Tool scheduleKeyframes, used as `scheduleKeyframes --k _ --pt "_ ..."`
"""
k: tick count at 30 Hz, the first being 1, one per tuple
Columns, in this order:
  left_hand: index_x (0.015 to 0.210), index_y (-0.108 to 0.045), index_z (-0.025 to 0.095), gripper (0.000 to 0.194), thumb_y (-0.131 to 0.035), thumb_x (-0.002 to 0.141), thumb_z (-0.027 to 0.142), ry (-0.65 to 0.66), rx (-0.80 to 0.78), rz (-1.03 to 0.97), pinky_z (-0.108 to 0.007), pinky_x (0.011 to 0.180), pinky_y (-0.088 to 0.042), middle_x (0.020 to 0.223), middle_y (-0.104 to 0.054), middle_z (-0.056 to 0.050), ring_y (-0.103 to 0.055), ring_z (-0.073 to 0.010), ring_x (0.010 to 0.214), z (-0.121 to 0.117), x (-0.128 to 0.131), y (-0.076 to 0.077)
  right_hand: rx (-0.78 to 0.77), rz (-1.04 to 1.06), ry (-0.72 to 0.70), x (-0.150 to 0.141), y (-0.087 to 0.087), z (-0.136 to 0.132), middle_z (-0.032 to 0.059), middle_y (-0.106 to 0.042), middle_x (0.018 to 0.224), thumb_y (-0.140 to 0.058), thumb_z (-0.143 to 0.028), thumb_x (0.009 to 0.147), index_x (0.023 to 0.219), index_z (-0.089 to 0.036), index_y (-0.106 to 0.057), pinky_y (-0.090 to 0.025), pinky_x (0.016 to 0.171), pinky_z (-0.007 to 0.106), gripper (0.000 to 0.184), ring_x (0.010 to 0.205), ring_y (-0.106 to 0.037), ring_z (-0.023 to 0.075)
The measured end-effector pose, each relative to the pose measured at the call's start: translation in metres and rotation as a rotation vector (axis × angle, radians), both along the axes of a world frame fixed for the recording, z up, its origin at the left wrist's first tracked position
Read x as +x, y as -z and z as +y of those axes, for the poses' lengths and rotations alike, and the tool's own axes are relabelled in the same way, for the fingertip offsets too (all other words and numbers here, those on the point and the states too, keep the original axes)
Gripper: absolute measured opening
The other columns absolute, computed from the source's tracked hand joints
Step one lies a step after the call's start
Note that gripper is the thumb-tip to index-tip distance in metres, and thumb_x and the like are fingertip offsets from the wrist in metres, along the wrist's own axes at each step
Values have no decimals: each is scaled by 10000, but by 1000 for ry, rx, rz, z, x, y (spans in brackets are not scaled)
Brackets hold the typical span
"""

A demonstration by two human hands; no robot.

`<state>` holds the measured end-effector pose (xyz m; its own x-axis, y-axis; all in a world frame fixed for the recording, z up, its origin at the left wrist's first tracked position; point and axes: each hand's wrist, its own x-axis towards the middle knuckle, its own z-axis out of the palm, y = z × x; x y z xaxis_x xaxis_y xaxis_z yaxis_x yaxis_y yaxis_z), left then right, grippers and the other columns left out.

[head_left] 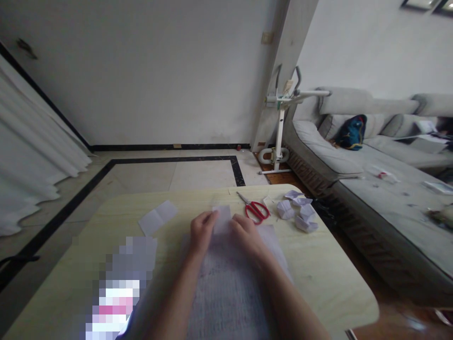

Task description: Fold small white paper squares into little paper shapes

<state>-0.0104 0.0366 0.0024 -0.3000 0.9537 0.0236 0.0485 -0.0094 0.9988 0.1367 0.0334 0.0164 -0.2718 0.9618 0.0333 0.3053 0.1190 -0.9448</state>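
Between my hands is a small pale sheet of paper (pixel 222 221), raised at the table's far middle. My left hand (pixel 203 230) pinches its left edge between thumb and fingers. On the opposite edge, my right hand (pixel 247 232) has its fingers curled closed against the paper. Beneath both forearms lies a large sheet covered in writing (pixel 230 297). Red-handled scissors (pixel 256 210) rest just beyond my right hand, blades pointing away to the left. A creased square of paper (pixel 157 218) lies flat to the left of my left hand.
Several folded paper pieces (pixel 299 212) sit in a cluster at the table's far right. A pixelated area hides something bright at the left front. Past the wooden table (pixel 329 278) stand a grey sofa (pixel 396 189) on the right and a white exercise machine (pixel 280 127).
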Motion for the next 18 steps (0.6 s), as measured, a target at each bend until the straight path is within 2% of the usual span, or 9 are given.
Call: scheduleKeyframes --k 4,7,11,18 --pt "602 -609 143 268 -631 723 381 68 -11 -14 -202 510 -355 549 -496 34 -438 -113 550 -3 3 -3 24 44 22 2 -1 2 -30 -409 598 -449 -322 839 598 -197 -394 -305 504 224 277 578 -398 123" --pt "652 -643 138 274 -623 732 400 136 -17 -47 -212 556 -401 604 -572 12 -508 -135 604 -4 4 -4 25 104 67 4 4 5 -38 -373 580 -459 -360 837 593 -204 -371 -291 495 229 303 558 -374 121" --pt "728 -678 135 272 -656 719 406 255 -51 -92 -229 585 -453 666 -632 -3 -569 -155 636 -4 6 -1 32 163 153 5 11 10 -31 -400 589 -469 -389 835 593 -204 -386 -307 514 238 315 570 -396 128" --pt "686 -650 144 273 -646 736 412 298 -59 -91 -239 591 -478 654 -616 -1 -586 -167 656 -4 6 5 58 154 227 4 12 10 -22 -422 621 -474 -388 842 627 -201 -408 -321 528 239 293 602 -412 136"
